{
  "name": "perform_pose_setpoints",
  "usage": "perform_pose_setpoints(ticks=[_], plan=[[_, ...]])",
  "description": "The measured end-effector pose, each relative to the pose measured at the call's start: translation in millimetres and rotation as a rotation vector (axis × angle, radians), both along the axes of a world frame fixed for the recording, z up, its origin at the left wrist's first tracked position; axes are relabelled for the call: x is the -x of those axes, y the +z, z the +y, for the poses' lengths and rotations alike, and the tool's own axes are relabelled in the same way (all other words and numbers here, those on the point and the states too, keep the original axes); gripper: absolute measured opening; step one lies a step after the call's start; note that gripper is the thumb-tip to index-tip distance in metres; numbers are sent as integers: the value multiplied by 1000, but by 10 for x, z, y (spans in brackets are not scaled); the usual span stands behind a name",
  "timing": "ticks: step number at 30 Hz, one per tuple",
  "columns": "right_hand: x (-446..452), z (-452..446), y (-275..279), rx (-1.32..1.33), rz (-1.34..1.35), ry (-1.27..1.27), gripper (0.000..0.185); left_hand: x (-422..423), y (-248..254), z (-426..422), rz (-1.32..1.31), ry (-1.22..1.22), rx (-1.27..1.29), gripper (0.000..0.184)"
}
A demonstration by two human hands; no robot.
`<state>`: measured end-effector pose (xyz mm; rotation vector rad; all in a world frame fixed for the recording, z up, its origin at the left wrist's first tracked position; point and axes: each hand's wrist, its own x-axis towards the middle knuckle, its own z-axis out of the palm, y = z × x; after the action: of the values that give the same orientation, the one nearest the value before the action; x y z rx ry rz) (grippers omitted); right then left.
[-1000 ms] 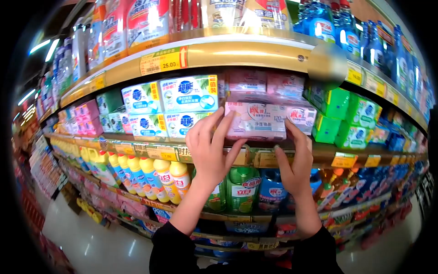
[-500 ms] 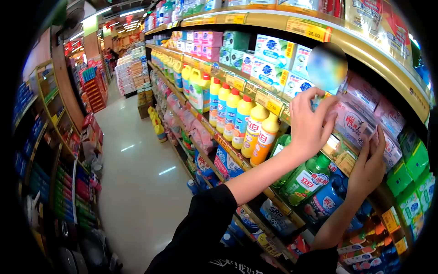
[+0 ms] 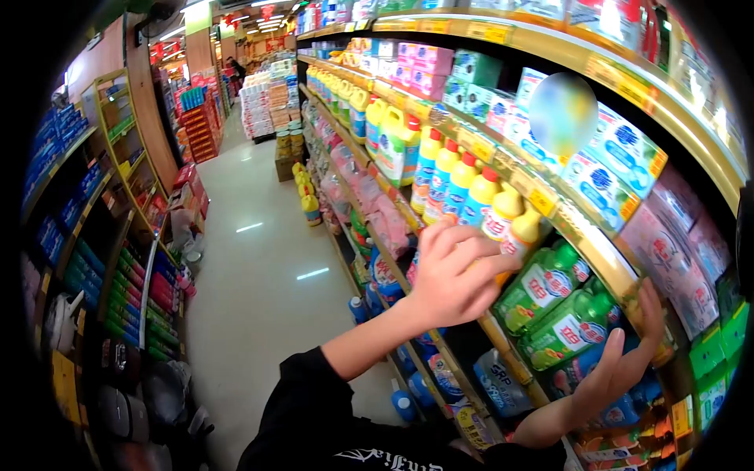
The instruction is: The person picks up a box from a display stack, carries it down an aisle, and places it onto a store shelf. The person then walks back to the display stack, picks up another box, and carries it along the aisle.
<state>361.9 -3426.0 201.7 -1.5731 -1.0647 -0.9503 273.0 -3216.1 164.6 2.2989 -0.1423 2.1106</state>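
Note:
My left hand (image 3: 459,276) is in front of the lower shelf, its back toward me and its fingers loosely bent and apart. I see nothing held in it. Behind it stand a yellow bottle (image 3: 501,212) and an orange bottle with a yellow cap (image 3: 521,229); whether the fingers touch them I cannot tell. My right hand (image 3: 624,357) is raised with fingers stretched out by the shelf's front edge. Green dish soap bottles (image 3: 569,330) lean between the hands. Above them, white-and-blue boxes (image 3: 609,169) sit beside pink packs (image 3: 667,255).
A gold shelf rail (image 3: 542,200) with yellow price tags runs across at hand height. Blue-labelled bottles with red caps (image 3: 448,177) stand to the left. The tiled aisle floor (image 3: 259,259) lies left, with stacked cartons (image 3: 271,98) farther off and another rack (image 3: 118,306) opposite.
My left hand has come down and left from the boxes to the bottles. The right hand has left the pink pack and moved lower. The view has shifted, with shelf items now farther right.

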Motion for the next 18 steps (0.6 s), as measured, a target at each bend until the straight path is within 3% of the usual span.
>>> perform_pose_setpoints(ticks=[8,13,18], plan=[[674,1193,-155,-25,94,262,35,1704,-334,812,149,306,71,21],[1193,2096,-310,143,83,461,33,2941,-765,1314,358,478,171,9],[1578,2887,-816,352,116,628,36,4132,-1331,1381,526,816,630,12]])
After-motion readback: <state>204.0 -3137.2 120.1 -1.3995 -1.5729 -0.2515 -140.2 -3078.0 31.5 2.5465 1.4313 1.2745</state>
